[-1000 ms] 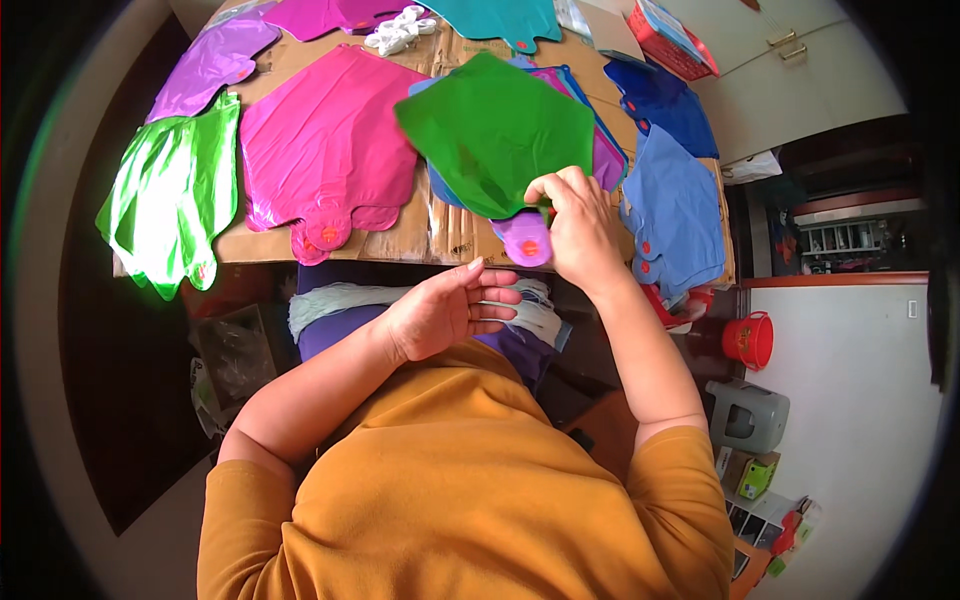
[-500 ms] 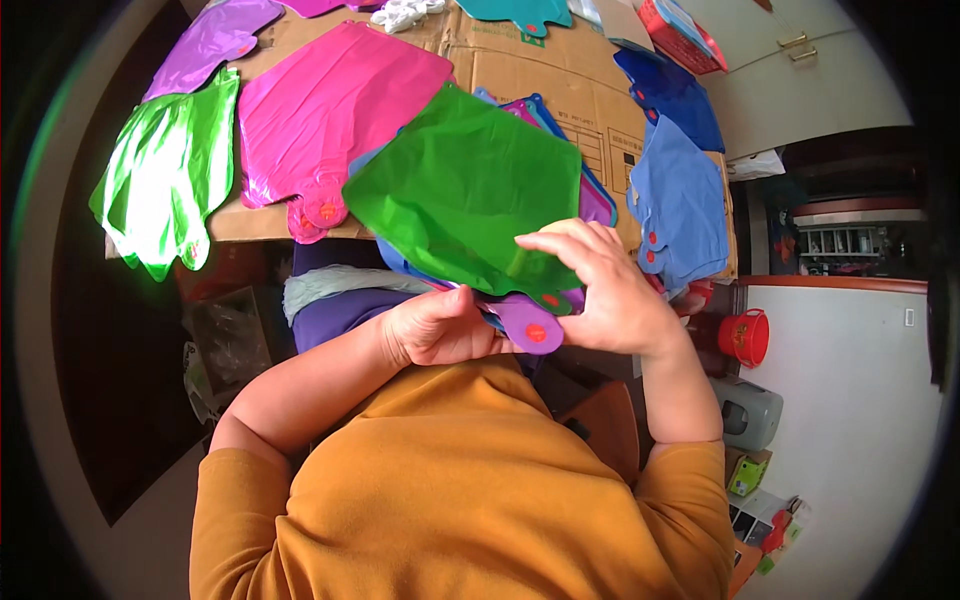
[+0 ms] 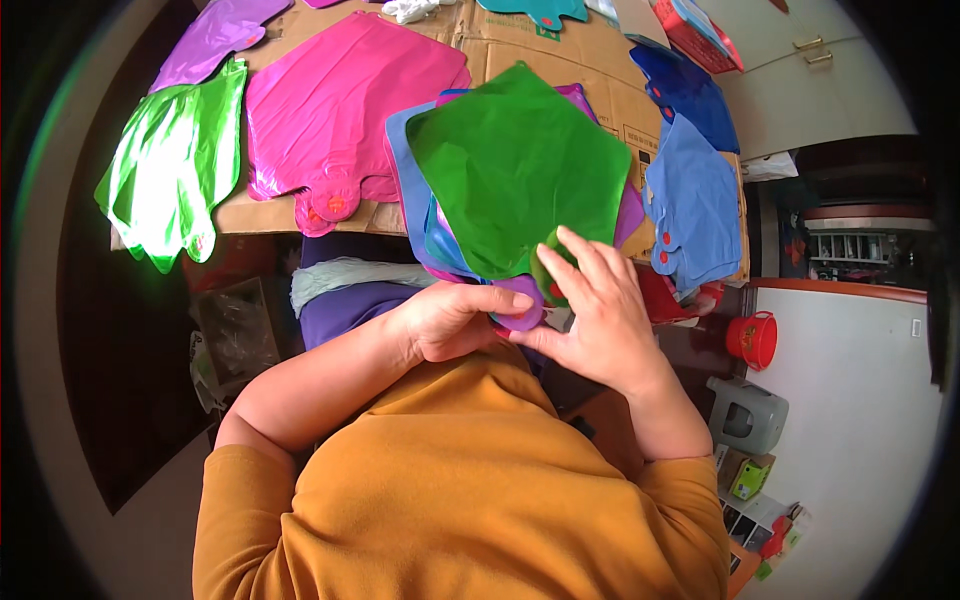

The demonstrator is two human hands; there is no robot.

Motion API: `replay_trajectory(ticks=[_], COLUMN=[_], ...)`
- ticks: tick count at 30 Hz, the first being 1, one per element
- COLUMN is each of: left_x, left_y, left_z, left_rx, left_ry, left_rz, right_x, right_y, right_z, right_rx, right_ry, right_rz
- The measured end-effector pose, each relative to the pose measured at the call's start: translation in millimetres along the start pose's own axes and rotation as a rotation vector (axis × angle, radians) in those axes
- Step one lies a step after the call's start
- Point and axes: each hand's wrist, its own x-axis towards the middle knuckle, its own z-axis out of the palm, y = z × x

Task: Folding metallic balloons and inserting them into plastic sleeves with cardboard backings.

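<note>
A stack of flat, star-shaped foil balloons, uninflated, rests against the table's near edge, with a green balloon on top. Blue, purple and pink ones peek out beneath it. My left hand is closed on the stack's lower end, its thumb pressing a purple round tab. At the green balloon's tab, which is tilted up, the fingertips of my right hand make contact. That hand's fingers are spread, and its thumb lies apart from them beside the purple tab.
Flat balloons lie around the cardboard-covered table: pink, shiny green, purple, teal, light blue and dark blue. A red basket stands far right. A red bucket is right of the table.
The stack has turned and shifted right. My left thumb has moved onto the purple tab. The green tab, flat before, is now tilted up at my right fingertips.
</note>
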Motion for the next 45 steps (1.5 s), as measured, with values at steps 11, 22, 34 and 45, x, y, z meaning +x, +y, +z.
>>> replay_trajectory(ticks=[11,22,34,45], left_x=[2,11,18,23], left_y=[-1,-1,2,7], left_z=[9,3,-3,8], left_rx=[0.094,0.103,0.055,0.077], left_ry=[-0.191,-0.225,-0.071,0.127], left_rz=[0.023,-0.012,0.026,0.002], right_x=[20,4,41,33], right_y=[5,-15,45,44], right_z=[-22,-4,-6,0], right_rx=[0.259,0.985,0.051,0.067], right_ry=[-0.148,-0.153,0.066,0.167], right_rz=[-0.151,0.179,-0.254,-0.149])
